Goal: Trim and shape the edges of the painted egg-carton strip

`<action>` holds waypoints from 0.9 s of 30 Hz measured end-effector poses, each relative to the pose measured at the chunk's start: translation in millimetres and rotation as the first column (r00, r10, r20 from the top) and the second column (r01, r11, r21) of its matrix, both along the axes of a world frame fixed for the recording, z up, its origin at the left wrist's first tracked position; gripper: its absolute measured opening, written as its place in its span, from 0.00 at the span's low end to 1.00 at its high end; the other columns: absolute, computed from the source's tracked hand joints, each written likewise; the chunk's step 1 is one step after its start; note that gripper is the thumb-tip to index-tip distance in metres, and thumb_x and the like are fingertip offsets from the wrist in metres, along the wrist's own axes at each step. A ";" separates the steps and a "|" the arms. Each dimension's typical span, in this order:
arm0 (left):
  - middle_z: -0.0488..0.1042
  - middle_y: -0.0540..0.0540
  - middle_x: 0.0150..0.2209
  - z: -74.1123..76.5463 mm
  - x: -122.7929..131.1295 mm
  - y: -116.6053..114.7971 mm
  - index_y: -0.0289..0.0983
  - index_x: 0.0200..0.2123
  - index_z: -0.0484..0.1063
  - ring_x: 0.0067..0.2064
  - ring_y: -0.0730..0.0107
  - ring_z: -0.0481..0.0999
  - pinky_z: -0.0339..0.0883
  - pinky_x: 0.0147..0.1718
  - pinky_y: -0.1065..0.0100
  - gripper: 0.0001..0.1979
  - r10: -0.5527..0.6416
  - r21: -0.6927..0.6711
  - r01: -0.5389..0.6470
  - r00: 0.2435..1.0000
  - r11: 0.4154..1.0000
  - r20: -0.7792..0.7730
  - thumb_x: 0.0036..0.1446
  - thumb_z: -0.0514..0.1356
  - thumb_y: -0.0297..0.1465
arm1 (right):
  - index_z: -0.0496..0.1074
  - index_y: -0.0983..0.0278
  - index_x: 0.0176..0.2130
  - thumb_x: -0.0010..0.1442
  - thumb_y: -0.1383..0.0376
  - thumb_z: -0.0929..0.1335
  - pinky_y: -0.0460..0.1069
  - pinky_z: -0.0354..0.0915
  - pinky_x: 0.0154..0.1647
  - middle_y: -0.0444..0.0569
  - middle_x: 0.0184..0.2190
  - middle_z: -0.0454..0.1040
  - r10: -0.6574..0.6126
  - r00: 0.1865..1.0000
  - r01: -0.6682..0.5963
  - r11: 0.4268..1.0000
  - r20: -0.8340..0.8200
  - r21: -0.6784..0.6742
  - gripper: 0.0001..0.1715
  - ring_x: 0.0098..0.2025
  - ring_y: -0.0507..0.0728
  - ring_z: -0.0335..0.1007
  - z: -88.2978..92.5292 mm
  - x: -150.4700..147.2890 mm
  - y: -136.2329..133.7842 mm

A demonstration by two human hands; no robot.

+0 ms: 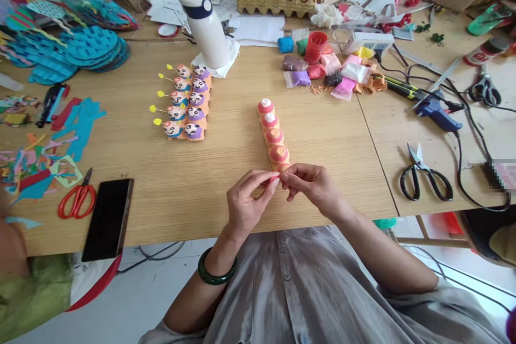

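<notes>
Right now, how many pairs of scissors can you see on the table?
3. Red-handled scissors at left, beside the phone; black-handled scissors at right, nearer than the blue glue gun; a third pair farther back, near the right edge. More may be hidden.

A wood-topped table (338,150) above pale floor (139,293).

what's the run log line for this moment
left hand: pinching red bit | right hand: close beside it | just ahead: orange-and-pink carton strip
</notes>
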State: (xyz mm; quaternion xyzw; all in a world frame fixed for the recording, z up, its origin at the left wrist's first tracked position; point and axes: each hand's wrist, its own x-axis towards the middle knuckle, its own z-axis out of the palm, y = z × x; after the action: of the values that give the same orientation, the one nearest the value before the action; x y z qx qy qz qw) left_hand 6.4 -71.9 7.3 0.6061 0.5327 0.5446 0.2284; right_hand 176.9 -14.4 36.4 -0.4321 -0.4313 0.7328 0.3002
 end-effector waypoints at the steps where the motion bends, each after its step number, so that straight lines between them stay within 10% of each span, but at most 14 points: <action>1: 0.84 0.47 0.37 -1.0 0.0 -0.9 0.39 0.40 0.84 0.33 0.74 0.83 0.80 0.35 0.74 0.04 0.023 -0.050 -0.020 0.998 0.999 0.051 0.63 0.68 0.28 | 0.79 0.66 0.27 0.48 0.46 0.82 0.45 0.74 0.27 0.43 0.25 0.76 -0.026 1.000 0.026 1.000 0.005 0.005 0.27 0.24 0.48 0.70 -0.5 0.7 -0.5; 4: 0.83 0.47 0.34 -3.7 -0.7 -1.8 0.37 0.39 0.82 0.27 0.75 0.81 0.79 0.31 0.72 0.05 0.137 -0.267 -0.042 0.928 0.963 0.346 0.63 0.68 0.33 | 0.81 0.65 0.29 0.51 0.47 0.82 0.46 0.75 0.27 0.44 0.26 0.76 -0.129 0.991 0.129 0.992 -0.036 0.001 0.25 0.26 0.48 0.68 -3.5 4.6 -1.1; 7: 0.83 0.47 0.35 -3.5 -2.8 0.8 0.36 0.37 0.80 0.27 0.76 0.79 0.80 0.29 0.71 0.08 0.273 -0.443 0.072 0.697 0.894 0.664 0.57 0.70 0.34 | 0.84 0.65 0.32 0.53 0.47 0.81 0.46 0.77 0.28 0.47 0.30 0.79 -0.153 0.983 0.145 0.986 -0.102 -0.083 0.23 0.28 0.49 0.69 -6.9 8.5 -1.0; 12: 0.77 0.50 0.32 3.4 -2.6 0.7 0.35 0.30 0.78 0.29 0.79 0.75 0.73 0.24 0.78 0.09 0.318 -0.469 0.311 0.428 0.827 0.846 0.42 0.72 0.26 | 0.83 0.65 0.34 0.48 0.52 0.84 0.47 0.76 0.28 0.43 0.27 0.77 -0.111 0.989 0.096 0.985 -0.100 -0.145 0.22 0.27 0.49 0.69 -9.6 8.0 -5.3; 27: 0.77 0.48 0.38 -12.5 15.4 -17.7 0.42 0.43 0.87 0.25 0.81 0.71 0.65 0.22 0.75 0.07 -0.026 -0.375 0.299 0.811 0.877 0.585 0.60 0.71 0.33 | 0.77 0.67 0.24 0.50 0.43 0.81 0.44 0.70 0.21 0.43 0.21 0.74 0.058 0.997 -0.063 0.990 -0.048 -0.128 0.30 0.19 0.48 0.68 -20.2 13.0 -22.0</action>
State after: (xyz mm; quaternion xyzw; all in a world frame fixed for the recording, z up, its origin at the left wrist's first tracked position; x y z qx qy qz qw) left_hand 21.8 -89.6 -5.3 0.3930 0.4971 0.5379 0.5561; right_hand 189.9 -36.4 16.2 -0.4212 -0.3891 0.7774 0.2586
